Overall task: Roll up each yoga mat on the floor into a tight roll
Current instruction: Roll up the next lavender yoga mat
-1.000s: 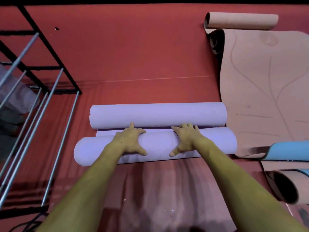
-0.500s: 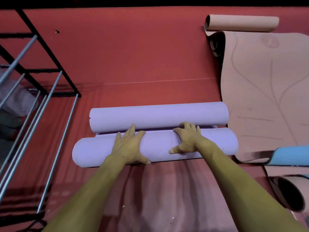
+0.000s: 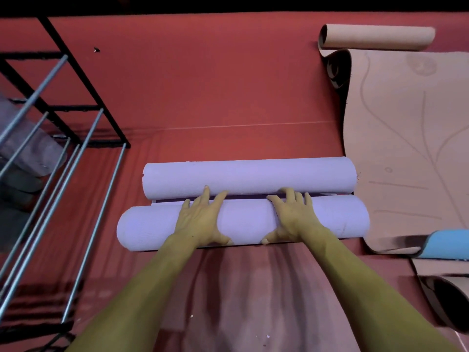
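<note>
A lilac yoga mat lies on the red floor, rolled from both ends into two rolls side by side. The near roll (image 3: 243, 222) lies under both my hands. My left hand (image 3: 201, 219) presses flat on its top left of middle, fingers straight and reaching the far roll (image 3: 248, 177). My right hand (image 3: 291, 217) presses on it right of middle, fingers spread over its far side. Only a thin strip of flat mat (image 3: 327, 194) shows between the rolls.
A tan mat (image 3: 406, 148) with a leaf drawing lies spread at the right, its far end curled into a roll (image 3: 378, 36). A blue mat edge (image 3: 449, 243) and another tan roll (image 3: 446, 298) sit at the lower right. A black and silver metal rack (image 3: 50, 148) stands at the left.
The near roll has moved forward toward the far roll, narrowing the flat strip between them. Both hands have slid further over its top, fingers stretched out.
</note>
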